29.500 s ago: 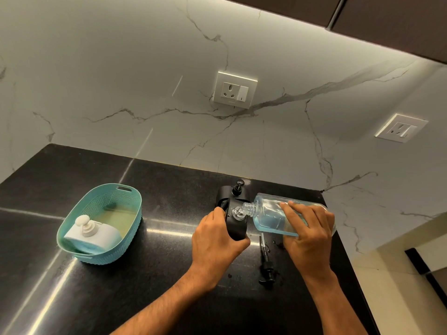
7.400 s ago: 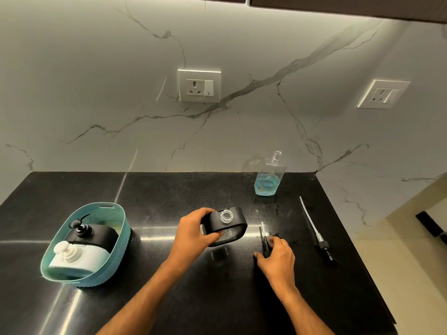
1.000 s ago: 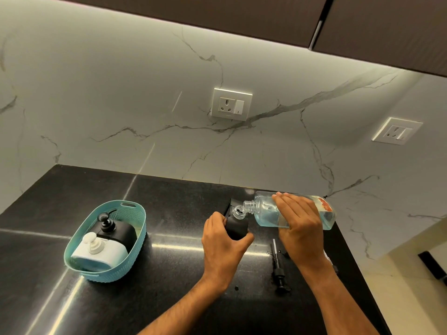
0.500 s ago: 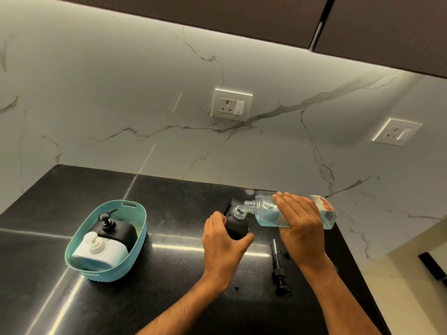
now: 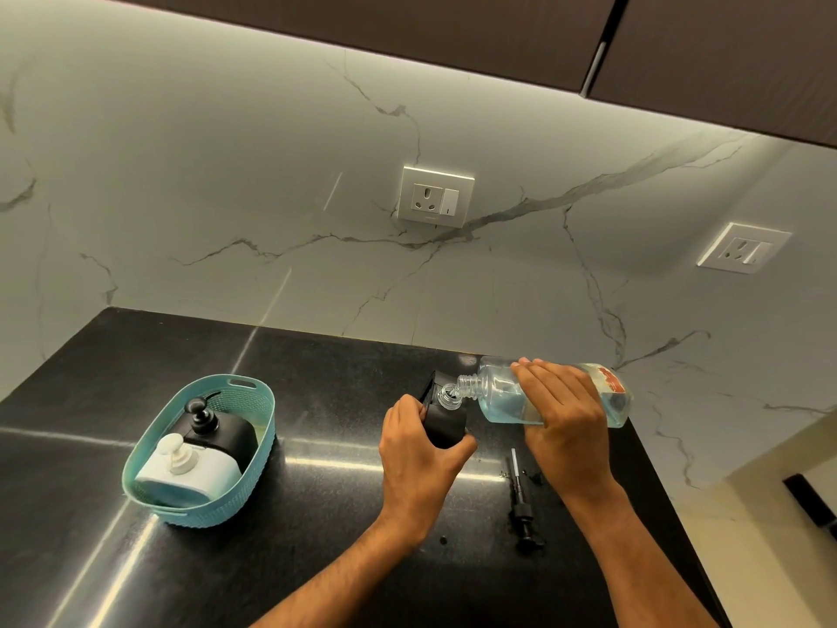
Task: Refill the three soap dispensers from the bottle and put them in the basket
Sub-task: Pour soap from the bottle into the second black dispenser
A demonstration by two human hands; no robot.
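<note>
My left hand (image 5: 419, 460) grips a black soap dispenser (image 5: 446, 421) standing on the black counter, its clear neck open at the top. My right hand (image 5: 561, 423) holds a clear bottle (image 5: 498, 396) of blue liquid tipped on its side, its mouth right over the dispenser's neck. The dispenser's black pump (image 5: 521, 505) lies on the counter between my forearms. At the left a teal basket (image 5: 253, 482) holds a black dispenser (image 5: 226, 435) and a white dispenser (image 5: 190, 469), both with pumps on.
The counter (image 5: 317, 528) ends at a marble wall behind and drops off at its right edge (image 5: 666, 514). Two wall sockets (image 5: 435, 201) sit above the counter. Dark cabinets (image 5: 498, 34) hang overhead.
Almost nothing has moved over the last second; the bottle stays tipped over the dispenser's neck. 7.4 s ago the bottle stood upright by the wall.
</note>
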